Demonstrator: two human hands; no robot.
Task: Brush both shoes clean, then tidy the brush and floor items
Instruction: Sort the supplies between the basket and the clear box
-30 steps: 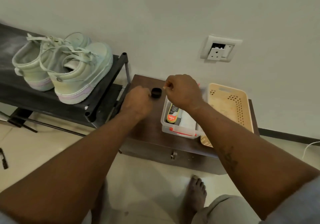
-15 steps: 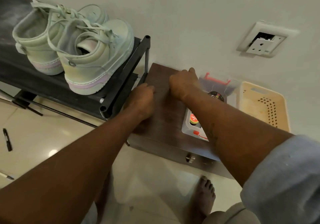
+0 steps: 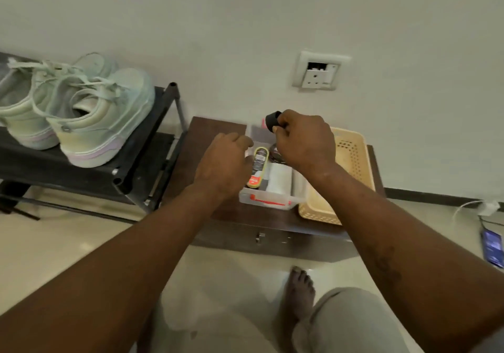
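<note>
Two pale mint shoes stand side by side on a black rack at the left. My right hand pinches a small black round piece above the far end of a clear plastic box with red latches. The box holds a polish bottle, a dark round tin and a white item. My left hand is at the box's left rim with its fingers curled over it. No brush is plainly visible.
The box sits on a low dark brown cabinet against the wall, next to a beige perforated basket. A wall socket is above. A phone and white cable lie on the floor at the right. My bare foot stands before the cabinet.
My right hand has risen from the cabinet top and now holds the black piece over the box. My left hand has shifted right to the box's rim. The view has swung back.
</note>
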